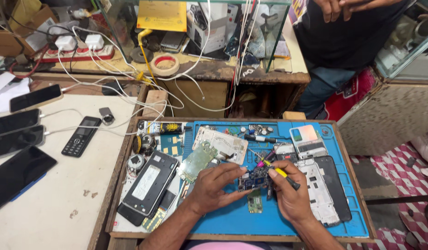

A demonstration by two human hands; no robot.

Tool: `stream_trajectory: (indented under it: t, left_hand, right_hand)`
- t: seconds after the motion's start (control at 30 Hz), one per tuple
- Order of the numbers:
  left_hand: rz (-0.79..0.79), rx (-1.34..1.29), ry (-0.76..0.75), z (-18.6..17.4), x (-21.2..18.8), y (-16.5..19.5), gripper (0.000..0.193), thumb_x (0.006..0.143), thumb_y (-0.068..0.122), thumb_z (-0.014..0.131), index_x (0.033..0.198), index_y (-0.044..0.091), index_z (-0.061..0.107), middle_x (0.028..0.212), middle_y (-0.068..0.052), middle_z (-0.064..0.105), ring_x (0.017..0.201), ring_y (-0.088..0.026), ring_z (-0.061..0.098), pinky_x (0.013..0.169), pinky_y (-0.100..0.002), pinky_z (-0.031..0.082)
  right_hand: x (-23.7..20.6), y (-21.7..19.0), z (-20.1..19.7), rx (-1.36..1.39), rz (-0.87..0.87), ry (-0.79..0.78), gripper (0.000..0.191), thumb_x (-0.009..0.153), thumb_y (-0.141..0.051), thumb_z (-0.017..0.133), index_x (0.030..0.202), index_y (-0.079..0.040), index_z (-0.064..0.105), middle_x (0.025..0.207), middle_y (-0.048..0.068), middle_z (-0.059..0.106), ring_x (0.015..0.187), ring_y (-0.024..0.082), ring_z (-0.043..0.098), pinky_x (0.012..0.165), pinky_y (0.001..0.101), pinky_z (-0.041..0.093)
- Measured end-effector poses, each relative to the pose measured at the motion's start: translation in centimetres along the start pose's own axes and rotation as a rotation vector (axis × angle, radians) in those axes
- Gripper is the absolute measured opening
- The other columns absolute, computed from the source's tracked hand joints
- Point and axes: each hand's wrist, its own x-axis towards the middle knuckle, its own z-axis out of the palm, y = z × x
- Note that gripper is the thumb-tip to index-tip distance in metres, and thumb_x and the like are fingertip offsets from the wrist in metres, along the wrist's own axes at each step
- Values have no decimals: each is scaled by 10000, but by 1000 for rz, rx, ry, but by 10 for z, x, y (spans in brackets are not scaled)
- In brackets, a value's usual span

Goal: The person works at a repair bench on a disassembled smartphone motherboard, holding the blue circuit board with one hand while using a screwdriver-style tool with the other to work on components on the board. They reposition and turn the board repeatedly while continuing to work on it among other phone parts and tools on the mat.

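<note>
**Two hands on a small circuit board over a crowded blue mat**

The blue repair mat (232,217) lies in a shallow wooden tray (113,185) on the worktop, and only its near strip, toward the near edge, is bare. Elsewhere loose parts crowd it, leaving little free room around the hands. At the mat's right edge lie a white perforated phone frame (319,190) and a dark glossy back cover (336,187). A stack of flat black phones (149,183) fills the tray's left side, and a green circuit board (196,159) lies beside it. Toward the far edge rest a pale metal phone chassis (221,142) and a black glue tube (165,127).

The small dark-blue circuit board (254,178) sits near the mat's middle, between both hands. The left hand (214,187) pinches its left edge, fingers curled onto it. The right hand (288,196) is clenched around a yellow-handled screwdriver (279,173), which crosses just above the board's right end. Whether the tip touches the board cannot be told.
</note>
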Motion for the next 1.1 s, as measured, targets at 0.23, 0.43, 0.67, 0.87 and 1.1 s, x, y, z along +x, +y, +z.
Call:
stream_trajectory:
  t: [0.23,0.43,0.67,0.87,1.1]
  left_hand:
    - [64,81,20,3,-2,-2,593,763,264,946,1275,140,674,1179,-61,692,854,-193,740,692,-307,601]
    - [60,89,13,2,-2,0,591,765,252,943,1279,150,670,1162,-54,694,803,-182,726,659,-308,585]
    - [83,96,-3,2,0,1,601,779,233,937,1302,167,648,1151,-42,701,761,-165,706,636,-307,562]
    - [72,90,-8,2,1,2,577,777,225,938,1278,165,658,1145,-44,706,752,-158,706,630,-304,561]
    - [26,63,29,0,1,2,651,727,289,952,1291,141,663,1162,-69,700,913,-205,748,756,-306,616]
  right_hand:
    - [4,3,-7,50,65,-10,174,936,-29,657,1106,5,643,870,36,646,725,76,548,653,238,442]
    - [3,3,-6,61,76,-14,177,934,-27,658,1109,-5,642,861,26,636,727,69,534,663,235,439]
    - [3,1,-5,71,90,-18,152,929,-31,650,1080,-16,635,872,21,648,751,70,540,694,244,443]
    - [3,2,-5,102,60,-61,170,949,-4,658,1117,5,640,876,24,642,764,71,542,697,248,444]
    - [2,-8,5,102,102,-73,198,927,16,577,1122,43,596,985,120,715,887,161,688,800,313,572]
